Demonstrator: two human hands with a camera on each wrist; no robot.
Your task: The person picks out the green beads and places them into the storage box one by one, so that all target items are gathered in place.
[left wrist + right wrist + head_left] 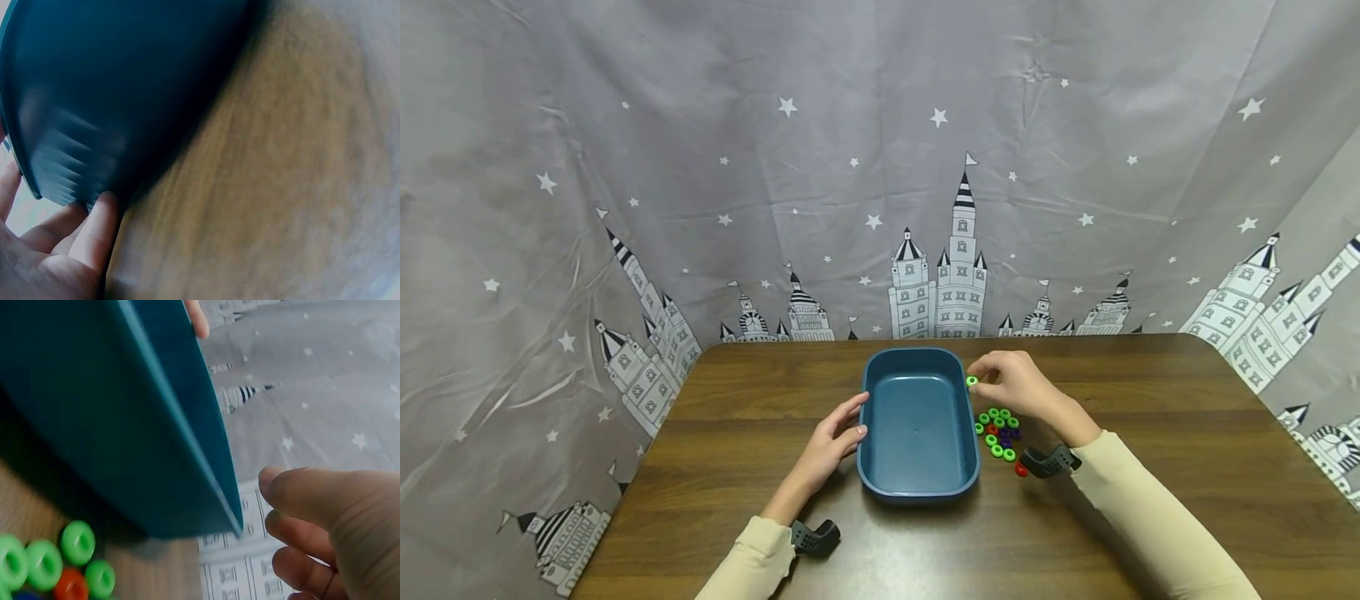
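Observation:
A deep blue rectangular plastic bin stands on the table with nothing inside. My left hand rests against its left side, finger and thumb tips at the rim; the left wrist view shows other fingertips touching the outer wall. Just off the right rim, my right hand pinches a small green ring between thumb and forefinger. That ring is hidden in the right wrist view, where the right hand is beside the bin's corner. More green rings, with red and purple ones, lie right of the bin.
The brown wooden table extends on both sides of the bin. A lone red ring lies close to the right wrist's black strap. Behind the table hangs a grey curtain printed with castles and stars.

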